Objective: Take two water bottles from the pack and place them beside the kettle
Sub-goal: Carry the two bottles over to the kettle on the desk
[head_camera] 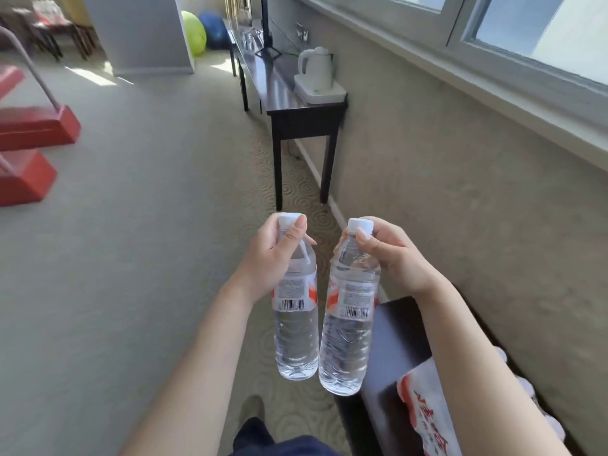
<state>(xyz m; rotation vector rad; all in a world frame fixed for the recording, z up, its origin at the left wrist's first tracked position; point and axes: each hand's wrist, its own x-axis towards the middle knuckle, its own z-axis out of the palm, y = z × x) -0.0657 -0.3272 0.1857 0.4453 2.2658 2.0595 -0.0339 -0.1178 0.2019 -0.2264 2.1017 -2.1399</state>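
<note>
My left hand [269, 258] grips the neck of one clear water bottle [296, 337] with a white cap and a red-and-white label. My right hand [391, 255] holds a second, matching water bottle [345, 343] by its neck. Both bottles hang upright side by side over the carpet, almost touching. The wrapped bottle pack [427, 409] lies at the lower right on a dark table. The white kettle [314, 67] stands on its white base [320, 90] at the near end of a long dark console table [279, 93], well ahead of my hands.
The console table runs along the wall under the windows, with glasses [249, 39] and a dark stand [268, 34] farther back. Red furniture [33, 126] sits at the left. Green and blue balls [194, 31] lie in the far corner. Open carpet lies between me and the kettle.
</note>
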